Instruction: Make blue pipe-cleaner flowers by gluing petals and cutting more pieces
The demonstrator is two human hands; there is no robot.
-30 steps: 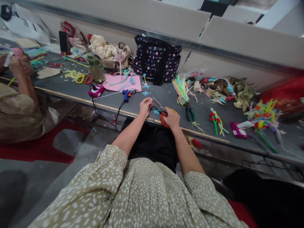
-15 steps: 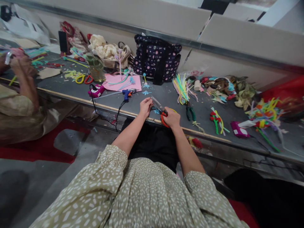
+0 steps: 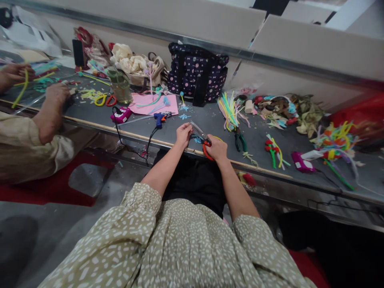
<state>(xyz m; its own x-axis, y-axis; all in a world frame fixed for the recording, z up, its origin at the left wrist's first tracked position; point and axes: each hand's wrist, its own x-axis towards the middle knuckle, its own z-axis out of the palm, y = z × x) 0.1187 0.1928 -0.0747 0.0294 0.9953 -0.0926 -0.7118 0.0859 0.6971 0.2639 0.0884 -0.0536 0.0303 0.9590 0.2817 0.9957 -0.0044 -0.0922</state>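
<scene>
My right hand (image 3: 217, 148) grips a pair of scissors (image 3: 198, 131) by its orange and yellow handles, and the blades point up and left. Close to the blade tips, my left hand (image 3: 184, 134) is closed in a pinch; whatever lies between its fingers is too small to make out. Blue clippings (image 3: 197, 139) lie on the table just under the blades. A blue glue gun (image 3: 160, 119) rests left of my left hand. Beyond my right hand are dark green-handled pliers (image 3: 240, 141) and a bundle of coloured pipe cleaners (image 3: 229, 112).
At left a co-worker's hands (image 3: 57, 94) work over the same table. A pink sheet (image 3: 171, 105), a glass jar (image 3: 121, 90), yellow-and-orange scissors (image 3: 105, 100) and a dark patterned bag (image 3: 198, 74) stand or lie behind. Purple boxes with cords (image 3: 302, 163) sit near the edge.
My hands and the scissors stay almost in place. The co-worker's hands have moved apart, one lowered toward the table edge, the other at far left with a yellow strip.
</scene>
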